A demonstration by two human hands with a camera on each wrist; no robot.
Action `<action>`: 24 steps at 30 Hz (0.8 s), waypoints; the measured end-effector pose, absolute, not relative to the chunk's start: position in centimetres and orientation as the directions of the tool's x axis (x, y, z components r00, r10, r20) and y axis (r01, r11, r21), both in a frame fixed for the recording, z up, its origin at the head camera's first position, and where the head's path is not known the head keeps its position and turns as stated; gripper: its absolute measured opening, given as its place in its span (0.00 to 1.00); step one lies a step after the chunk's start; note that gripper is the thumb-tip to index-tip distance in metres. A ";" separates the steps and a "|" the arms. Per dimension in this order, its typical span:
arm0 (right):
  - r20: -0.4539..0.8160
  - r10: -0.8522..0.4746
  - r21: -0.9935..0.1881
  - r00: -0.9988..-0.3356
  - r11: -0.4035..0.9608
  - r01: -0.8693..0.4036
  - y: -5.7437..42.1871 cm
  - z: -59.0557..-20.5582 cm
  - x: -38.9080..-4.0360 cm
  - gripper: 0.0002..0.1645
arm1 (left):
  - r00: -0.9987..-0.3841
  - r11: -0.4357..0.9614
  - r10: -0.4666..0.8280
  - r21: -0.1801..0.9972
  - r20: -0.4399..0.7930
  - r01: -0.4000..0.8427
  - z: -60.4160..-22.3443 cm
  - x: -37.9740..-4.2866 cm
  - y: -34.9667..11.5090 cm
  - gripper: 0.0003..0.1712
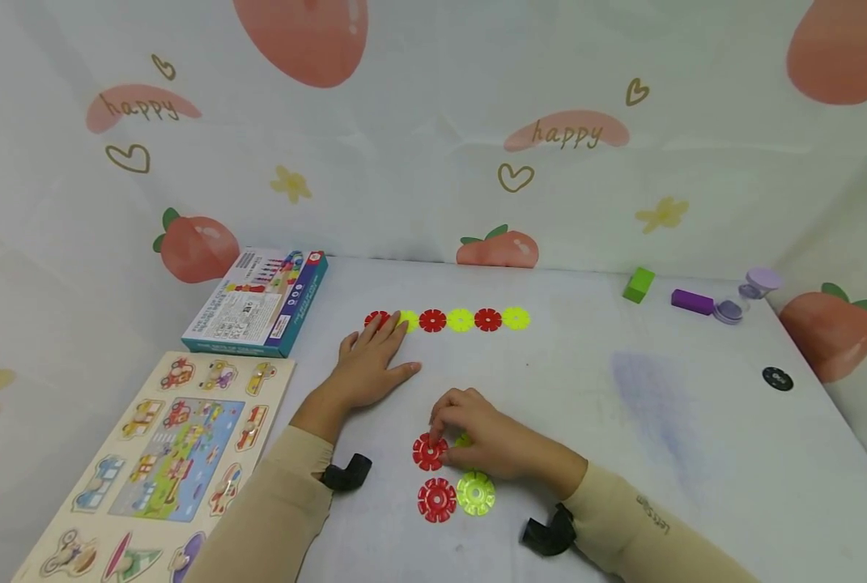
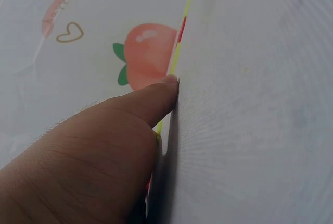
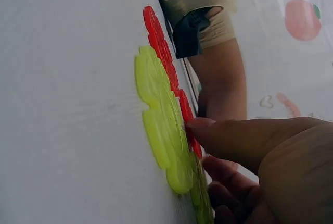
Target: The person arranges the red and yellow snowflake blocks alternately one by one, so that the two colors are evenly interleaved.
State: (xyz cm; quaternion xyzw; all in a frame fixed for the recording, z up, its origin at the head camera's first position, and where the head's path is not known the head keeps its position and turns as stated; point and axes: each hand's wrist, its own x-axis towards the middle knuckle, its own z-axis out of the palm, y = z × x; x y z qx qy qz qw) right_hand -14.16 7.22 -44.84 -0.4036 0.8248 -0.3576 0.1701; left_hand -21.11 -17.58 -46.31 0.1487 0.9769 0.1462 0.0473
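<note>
My left hand (image 1: 366, 368) rests with straight, spread fingers on the left end of a row of flat, notched plastic discs. Its fingers cover part of a red disc (image 1: 375, 319) and a yellow-green disc (image 1: 410, 321); red and yellow-green discs alternate along the row. Nearer to me, the thumb and curled fingers of my right hand (image 1: 487, 437) pinch a red notched disc (image 1: 424, 455) at the table surface. A yellow-green disc (image 1: 463, 440) is mostly hidden under that hand. Just below lie another red disc (image 1: 436, 500) and a yellow-green disc (image 1: 475, 494), side by side.
On the left are a boxed toy (image 1: 240, 312) and a wooden vehicle puzzle board (image 1: 276, 376). Toward the back right lie a green block (image 1: 639, 285), a purple block (image 1: 692, 302) and a lilac hourglass-shaped item (image 1: 729, 312). A black round piece (image 1: 778, 378) is near the right edge.
</note>
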 end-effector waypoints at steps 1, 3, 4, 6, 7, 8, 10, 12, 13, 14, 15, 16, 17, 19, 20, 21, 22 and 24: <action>0.015 -0.790 -0.720 -0.613 0.417 -0.555 7.2 -44.9 -14.1 0.19 | -0.951 0.913 0.304 0.298 -0.050 0.277 -46.3 -21.1 -17.6 0.50; 0.027 -0.802 -0.696 -0.597 0.413 -0.587 7.1 -44.9 -14.1 0.22 | -0.951 0.914 0.305 0.297 -0.051 0.278 -46.3 -21.2 -17.6 0.51; 0.034 -0.808 -0.682 -0.588 0.412 -0.605 7.0 -44.9 -14.1 0.24 | -0.951 0.914 0.306 0.296 -0.052 0.278 -46.3 -21.2 -17.6 0.50; 0.036 -0.815 -0.660 -0.579 0.416 -0.626 7.0 -44.8 -14.0 0.25 | -0.950 0.913 0.308 0.297 -0.051 0.280 -46.3 -21.2 -17.6 0.50; 0.036 -0.817 -0.652 -0.576 0.418 -0.633 7.0 -44.8 -14.0 0.24 | -0.950 0.912 0.309 0.298 -0.049 0.281 -46.2 -21.2 -17.6 0.50; 0.032 -0.816 -0.649 -0.577 0.422 -0.633 7.0 -44.8 -14.0 0.23 | -0.950 0.911 0.309 0.300 -0.048 0.282 -46.2 -21.2 -17.6 0.50; 0.025 -0.809 -0.657 -0.588 0.430 -0.620 6.9 -44.8 -14.0 0.22 | -0.950 0.911 0.309 0.301 -0.049 0.281 -46.1 -21.2 -17.6 0.50; 0.011 -0.798 -0.688 -0.603 0.431 -0.584 6.9 -44.7 -14.0 0.23 | -0.949 0.910 0.311 0.304 -0.052 0.281 -46.1 -21.2 -17.6 0.50; 0.002 -0.792 -0.712 -0.611 0.427 -0.557 6.9 -44.7 -14.0 0.23 | -0.949 0.910 0.311 0.305 -0.053 0.281 -46.1 -21.2 -17.7 0.50; -0.007 -0.783 -0.742 -0.622 0.421 -0.522 6.9 -44.7 -14.1 0.22 | -0.949 0.910 0.311 0.307 -0.055 0.280 -46.1 -21.2 -17.7 0.50; -0.012 -0.771 -0.771 -0.636 0.413 -0.485 6.9 -44.6 -14.1 0.21 | -0.949 0.910 0.310 0.307 -0.056 0.279 -46.1 -21.2 -17.7 0.50; -0.018 -0.755 -0.800 -0.655 0.404 -0.444 7.0 -44.6 -14.2 0.20 | -0.949 0.909 0.310 0.309 -0.055 0.279 -46.1 -21.2 -17.7 0.50; -0.024 -0.736 -0.825 -0.677 0.397 -0.402 7.0 -44.5 -14.3 0.18 | -0.949 0.909 0.310 0.310 -0.054 0.279 -46.1 -21.2 -17.7 0.50; -0.023 -0.690 -0.863 -0.724 0.379 -0.334 7.3 -44.4 -14.7 0.15 | -0.950 0.909 0.308 0.310 -0.052 0.278 -46.1 -21.1 -17.6 0.50; -0.023 -0.661 -0.875 -0.750 0.376 -0.305 7.6 -44.3 -15.0 0.13 | -0.950 0.909 0.308 0.310 -0.051 0.278 -46.0 -21.1 -17.6 0.50; -0.019 -0.632 -0.883 -0.775 0.374 -0.284 7.9 -44.2 -15.3 0.13 | -0.950 0.909 0.307 0.310 -0.051 0.277 -46.0 -21.1 -17.6 0.50; -0.022 -0.598 -0.892 -0.801 0.373 -0.254 8.3 -44.1 -15.7 0.13 | -0.950 0.910 0.306 0.310 -0.052 0.276 -46.0 -21.1 -17.6 0.50; -0.015 -0.528 -0.909 -0.849 0.361 -0.209 9.4 -44.2 -16.8 0.13 | -0.951 0.911 0.305 0.309 -0.056 0.274 -46.0 -21.0 -17.5 0.50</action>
